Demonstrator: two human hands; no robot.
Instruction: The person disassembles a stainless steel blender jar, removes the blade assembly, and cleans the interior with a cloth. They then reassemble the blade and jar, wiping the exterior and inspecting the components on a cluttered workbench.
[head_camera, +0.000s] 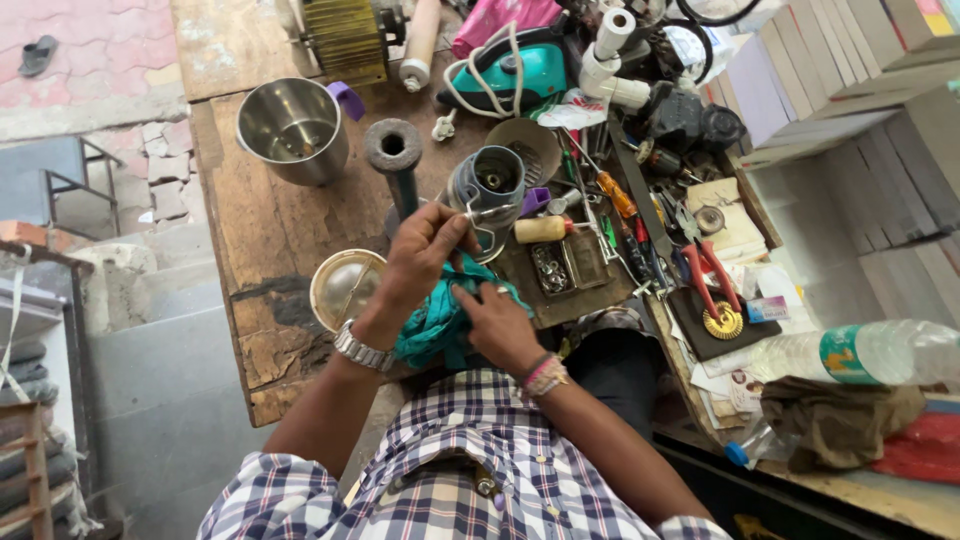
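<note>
- L hand raised over bench, fingers curled and pinched on a small metal part; part's exact shape hard to tell.
- Metal watch on L wrist.
- R hand lower, nearer the body, fingers closed, gripping a teal cloth. Cloth bunched between both hands, touching L palm side too.
- Thread bands on R wrist. Checked shirt at frame bottom.
- Just beyond L fingers: grey cylindrical housing, open end up, standing on bench.
- L of that: dark pipe w/ round flanged top, upright.
- Steel pot further L, upright, purple handle on its R side.
- Round lid/bowl w/ cream rim near bench front edge, just beside L wrist.
- Brown dish behind housing.
- Wood-handled tool lying R of housing; small tray of metal bits just beside it.
- Orange-handled screwdriver + mixed tools piled R of centre.
- Red pliers on a dark pad, brass gear wheel touching the pad's lower end.
- Teal iron w/ white cord at back, white pipe fittings beside it.
- Yellow finned block at bench far end.
- Plastic bottle lying on its side far R, brown rag below it.
- Grey boxes stacked top R.
</note>
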